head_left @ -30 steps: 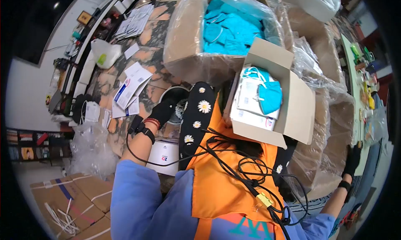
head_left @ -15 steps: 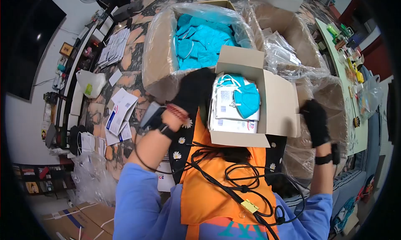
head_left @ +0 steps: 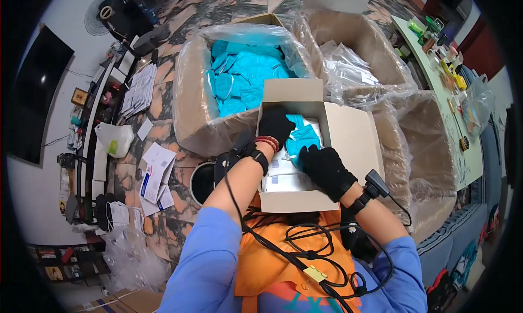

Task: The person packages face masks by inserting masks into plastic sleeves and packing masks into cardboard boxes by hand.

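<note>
An open cardboard box (head_left: 297, 202) sits at my lap, its flaps spread. Inside lie white printed packets (head_left: 280, 181) with teal face masks (head_left: 303, 137) on top. My left hand (head_left: 277, 126), in a black glove, reaches into the box's far left corner beside the masks; its dark fingers are hard to make out. From the right, my right hand (head_left: 326, 170), also gloved in black, comes over the box wall. Its fingers are closed on the near edge of a teal mask.
A large lined carton (head_left: 190, 103) of loose teal masks stands just beyond the box. Another lined carton (head_left: 376, 37) holds clear plastic packets. Flattened white cartons (head_left: 158, 168) lie on the floor at left, near a dark round bin (head_left: 202, 183). Black cables (head_left: 305, 242) drape over my orange apron.
Both hands have moved into the small box, the left from outside its left wall, the right from beyond its right flap. The right fingers have taken hold of a mask.
</note>
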{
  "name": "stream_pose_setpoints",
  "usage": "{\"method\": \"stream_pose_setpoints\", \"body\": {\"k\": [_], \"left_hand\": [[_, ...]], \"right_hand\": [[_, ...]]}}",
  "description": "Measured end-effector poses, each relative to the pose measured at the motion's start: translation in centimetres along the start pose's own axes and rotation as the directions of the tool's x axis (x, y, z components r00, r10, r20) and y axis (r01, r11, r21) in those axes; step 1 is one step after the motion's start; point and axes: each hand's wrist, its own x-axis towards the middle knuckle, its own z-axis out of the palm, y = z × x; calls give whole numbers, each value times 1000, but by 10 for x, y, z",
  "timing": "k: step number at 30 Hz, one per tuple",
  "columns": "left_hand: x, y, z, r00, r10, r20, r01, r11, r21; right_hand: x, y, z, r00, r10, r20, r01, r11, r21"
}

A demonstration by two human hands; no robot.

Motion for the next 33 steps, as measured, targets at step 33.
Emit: {"method": "stream_pose_setpoints", "body": {"k": [33], "left_hand": [[-72,80,-141,984,111,-139,-175,465,-868]], "right_hand": [[7,-18,-89,755,416,-507,-37,798,601]]}}
